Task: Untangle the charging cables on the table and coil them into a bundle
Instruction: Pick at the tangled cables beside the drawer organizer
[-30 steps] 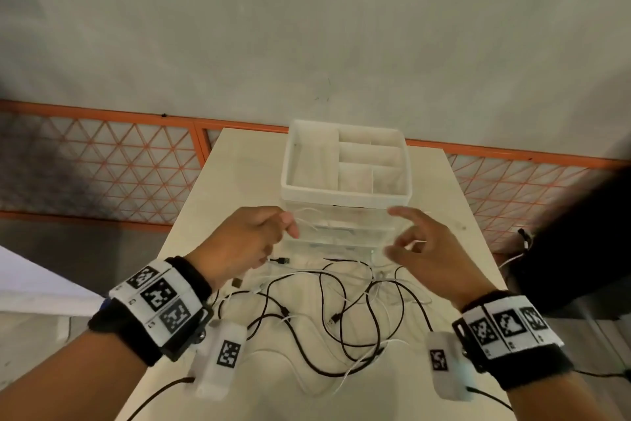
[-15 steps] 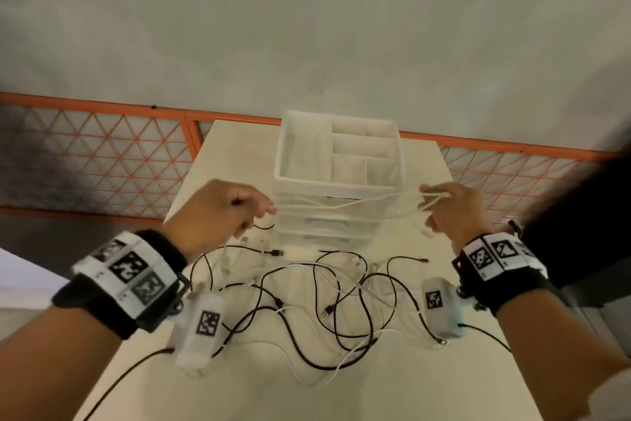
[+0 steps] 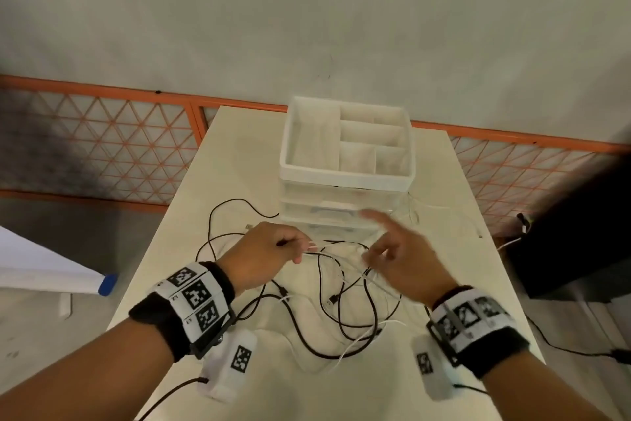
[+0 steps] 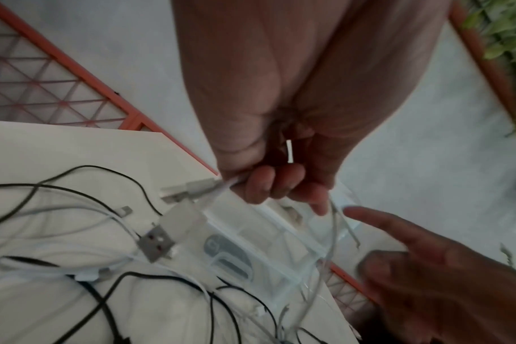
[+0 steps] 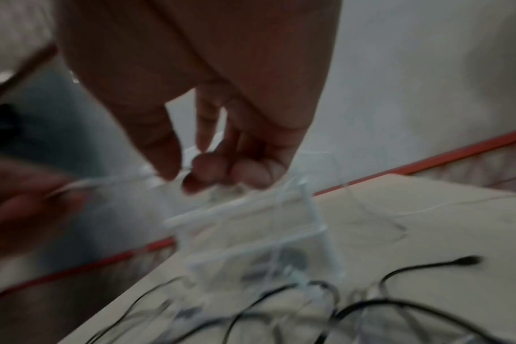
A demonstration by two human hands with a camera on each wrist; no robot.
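A tangle of black and white charging cables [image 3: 338,297] lies on the cream table [image 3: 239,154] in front of me. My left hand [image 3: 269,256] hovers over the tangle's left side, its fingers [image 4: 268,181] curled round a white cable [image 4: 218,188] that ends in a plug [image 4: 192,186]. My right hand [image 3: 399,260] is close beside it, blurred, with the index finger [image 3: 372,215] stretched out. In the right wrist view, its thumb and other fingers [image 5: 209,172] pinch the white cable [image 5: 103,183].
A white compartment tray on clear drawers [image 3: 345,178] stands just behind the hands. A thin white cable [image 3: 430,207] trails to its right. An orange mesh fence [image 3: 102,147] runs behind the table, and a dark object [image 3: 580,232] sits off the right edge.
Both hands have dropped from in front of the drawers to just above the tangle. They have come together, so the white cable no longer stretches wide between them.
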